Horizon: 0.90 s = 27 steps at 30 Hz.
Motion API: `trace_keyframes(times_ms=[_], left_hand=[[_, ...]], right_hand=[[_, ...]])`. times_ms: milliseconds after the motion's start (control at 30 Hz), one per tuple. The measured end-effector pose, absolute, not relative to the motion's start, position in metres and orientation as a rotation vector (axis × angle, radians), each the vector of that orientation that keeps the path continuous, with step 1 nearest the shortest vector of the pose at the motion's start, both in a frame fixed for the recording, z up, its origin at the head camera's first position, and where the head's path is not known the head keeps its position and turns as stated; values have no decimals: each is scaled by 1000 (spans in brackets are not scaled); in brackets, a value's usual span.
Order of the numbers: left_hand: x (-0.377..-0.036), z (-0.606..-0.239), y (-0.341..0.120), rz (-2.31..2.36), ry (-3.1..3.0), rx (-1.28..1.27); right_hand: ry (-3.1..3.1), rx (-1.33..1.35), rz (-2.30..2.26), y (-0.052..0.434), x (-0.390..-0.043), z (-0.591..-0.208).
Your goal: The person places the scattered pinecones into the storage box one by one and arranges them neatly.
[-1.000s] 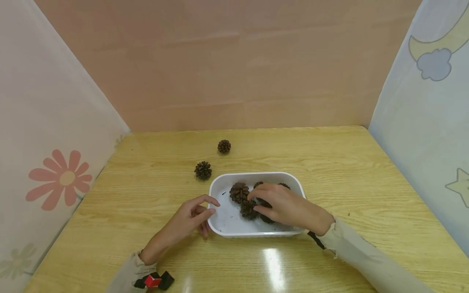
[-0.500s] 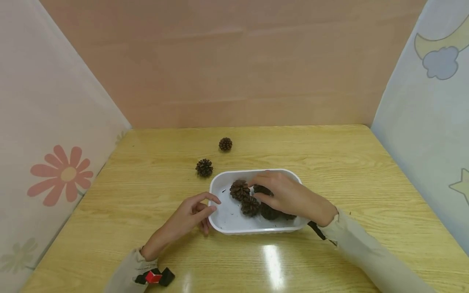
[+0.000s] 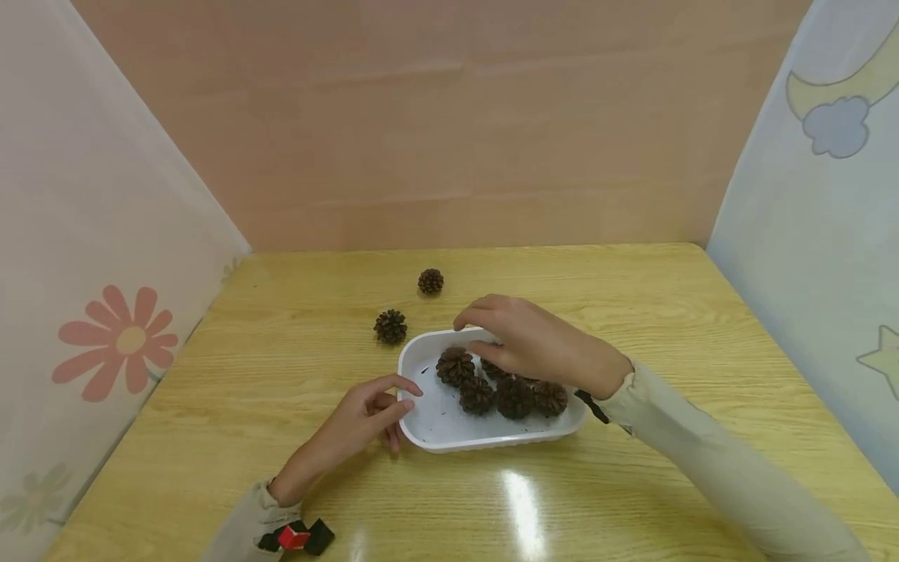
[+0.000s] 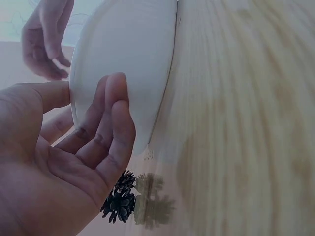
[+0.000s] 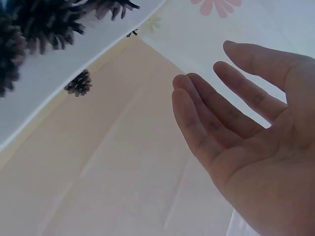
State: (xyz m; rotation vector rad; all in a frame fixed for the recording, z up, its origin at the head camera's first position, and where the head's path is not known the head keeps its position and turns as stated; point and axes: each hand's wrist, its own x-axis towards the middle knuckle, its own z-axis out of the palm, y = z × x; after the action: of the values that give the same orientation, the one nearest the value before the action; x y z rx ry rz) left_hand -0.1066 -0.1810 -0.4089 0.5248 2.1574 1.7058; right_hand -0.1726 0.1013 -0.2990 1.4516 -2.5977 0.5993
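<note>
A white tray [image 3: 449, 446] stands on the table with several pine cones [image 3: 515, 399] in it, mostly toward its middle and right. My left hand [image 3: 365, 417] holds the tray's left end, thumb and forefinger over the rim and the other fingers curled against the outer wall. That outer wall of the tray [image 4: 142, 54] fills much of the left wrist view. Above the tray's far rim hovers my right hand [image 3: 534, 339], its fingers loosely bent. Nothing lies in the palm of the right hand [image 5: 261, 142] in the right wrist view. It partly hides the cones behind it.
Two more pine cones lie outside the tray: one [image 3: 390, 326] just beyond its far left corner, another [image 3: 431, 282] farther back. The wooden table [image 3: 309, 312] is bordered by a tan back panel [image 3: 449, 156] and printed side panels.
My right hand has lifted from among the cones and moved back to the tray's far rim. Some cones have shifted, with one now at the right end in plain sight. The left hand stays put.
</note>
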Motion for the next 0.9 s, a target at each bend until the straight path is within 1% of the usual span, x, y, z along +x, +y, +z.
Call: trace_keyframes(times_ms=[333,533,900], left_hand=[[-105,-410,-183,1827,2166,396],[-107,-409,-182,1820,2162,431],[-108,-409,-183,1794,2166,491]], right_hand=[[-2681,1525,617,65,-200,-295],[-2731,1533,582,44,-218,-301],[-2904,1486,479,8,-248,-324]])
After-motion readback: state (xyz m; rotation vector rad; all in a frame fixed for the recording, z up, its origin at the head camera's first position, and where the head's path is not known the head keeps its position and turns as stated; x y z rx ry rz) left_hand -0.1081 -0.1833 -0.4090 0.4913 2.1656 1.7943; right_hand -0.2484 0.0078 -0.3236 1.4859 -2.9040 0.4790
